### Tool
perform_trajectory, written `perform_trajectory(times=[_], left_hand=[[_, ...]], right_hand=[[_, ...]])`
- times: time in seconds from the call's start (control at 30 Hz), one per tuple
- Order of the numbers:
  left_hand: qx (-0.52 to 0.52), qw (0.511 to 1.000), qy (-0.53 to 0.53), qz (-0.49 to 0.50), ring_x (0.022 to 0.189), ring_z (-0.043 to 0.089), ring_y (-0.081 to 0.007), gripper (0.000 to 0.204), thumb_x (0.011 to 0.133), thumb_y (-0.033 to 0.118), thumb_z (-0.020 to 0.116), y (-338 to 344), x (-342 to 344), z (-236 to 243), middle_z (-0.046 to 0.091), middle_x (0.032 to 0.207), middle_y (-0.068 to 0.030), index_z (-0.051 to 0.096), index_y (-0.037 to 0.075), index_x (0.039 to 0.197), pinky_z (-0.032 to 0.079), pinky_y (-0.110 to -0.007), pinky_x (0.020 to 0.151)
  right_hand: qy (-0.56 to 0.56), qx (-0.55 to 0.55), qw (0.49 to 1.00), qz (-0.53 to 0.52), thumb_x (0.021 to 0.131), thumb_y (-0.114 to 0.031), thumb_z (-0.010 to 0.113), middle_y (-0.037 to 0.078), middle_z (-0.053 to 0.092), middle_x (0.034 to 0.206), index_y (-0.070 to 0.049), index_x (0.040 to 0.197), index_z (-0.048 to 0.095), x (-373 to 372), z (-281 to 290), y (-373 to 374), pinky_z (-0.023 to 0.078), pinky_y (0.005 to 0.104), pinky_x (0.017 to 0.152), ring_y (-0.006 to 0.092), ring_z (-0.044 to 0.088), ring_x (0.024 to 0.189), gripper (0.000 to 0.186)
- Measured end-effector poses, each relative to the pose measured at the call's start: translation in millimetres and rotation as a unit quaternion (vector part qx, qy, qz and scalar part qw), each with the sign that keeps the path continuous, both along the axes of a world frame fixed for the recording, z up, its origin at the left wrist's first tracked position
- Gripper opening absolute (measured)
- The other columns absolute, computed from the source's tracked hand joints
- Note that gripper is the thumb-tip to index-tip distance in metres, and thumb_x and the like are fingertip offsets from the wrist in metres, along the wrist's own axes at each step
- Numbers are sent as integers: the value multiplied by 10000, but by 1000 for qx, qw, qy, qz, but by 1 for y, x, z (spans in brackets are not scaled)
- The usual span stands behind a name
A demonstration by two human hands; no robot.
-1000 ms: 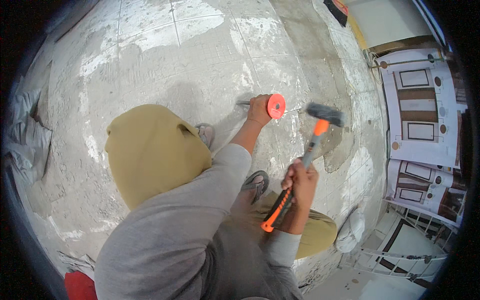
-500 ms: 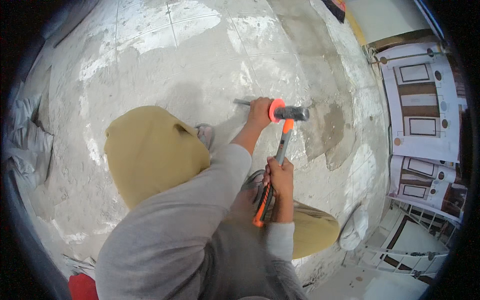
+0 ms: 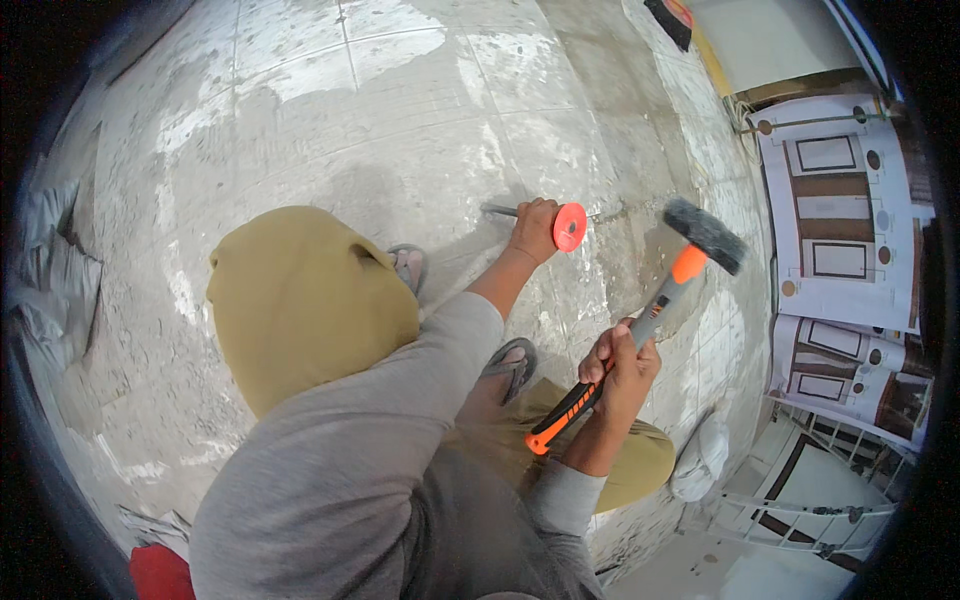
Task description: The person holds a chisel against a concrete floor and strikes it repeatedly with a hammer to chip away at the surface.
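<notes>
My left hand [image 3: 535, 230] is closed round a chisel [image 3: 500, 210] with a round red hand guard [image 3: 569, 227], its grey shaft angled down toward the cracked, dusty tiled floor [image 3: 420, 130]. My right hand [image 3: 620, 372] grips a hammer [image 3: 662, 298] by its grey, black and orange handle, with the dark metal head raised to the right of the guard. My knees in olive trousers and my feet in flip-flops lie beneath my arms.
Printed panels with door drawings [image 3: 835, 208] stand along the right, above a white metal grille [image 3: 800, 510]. A white bag [image 3: 700, 455] lies at the lower right, crumpled sacks [image 3: 55, 270] at the left, a red object [image 3: 160, 570] bottom left, a dark object [image 3: 672, 20] top right.
The hammer head came down onto the chisel's guard half a second ago and is now lifted away to the right. My left hand and chisel have shifted slightly down and right.
</notes>
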State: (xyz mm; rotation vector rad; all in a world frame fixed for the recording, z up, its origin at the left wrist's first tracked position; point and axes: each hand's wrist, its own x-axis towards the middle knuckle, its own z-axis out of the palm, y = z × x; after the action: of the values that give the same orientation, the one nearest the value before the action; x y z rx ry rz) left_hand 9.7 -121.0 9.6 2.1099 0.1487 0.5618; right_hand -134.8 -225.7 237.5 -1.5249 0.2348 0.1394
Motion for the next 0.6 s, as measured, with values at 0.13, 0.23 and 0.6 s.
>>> perform_trajectory(times=[0.13,0.23,0.6], left_hand=[[25,999,21,17,885,564,-257,60,729,175,639,7,7,-12,605,830,-52,620,130,765,387,-417,796],[-20,999,29,19,887,563,-258,76,724,185,650,16,7,-15,606,830,-52,618,127,762,389,-417,793],[-122,992,21,13,904,596,-260,145,727,214,673,41,-1,-6,640,888,-63,624,115,821,437,-411,796]], right_hand=[[-72,-17,997,-19,901,-124,541,51,463,589,-11,875,473,-1,27,10,362,265,353,117,423,385,135],[-152,-30,988,-1,900,-151,553,54,459,581,-7,853,467,3,48,7,362,261,350,117,428,388,174],[-293,-66,953,-41,937,-143,504,59,458,597,-43,876,465,31,84,29,382,267,339,121,431,414,124]])
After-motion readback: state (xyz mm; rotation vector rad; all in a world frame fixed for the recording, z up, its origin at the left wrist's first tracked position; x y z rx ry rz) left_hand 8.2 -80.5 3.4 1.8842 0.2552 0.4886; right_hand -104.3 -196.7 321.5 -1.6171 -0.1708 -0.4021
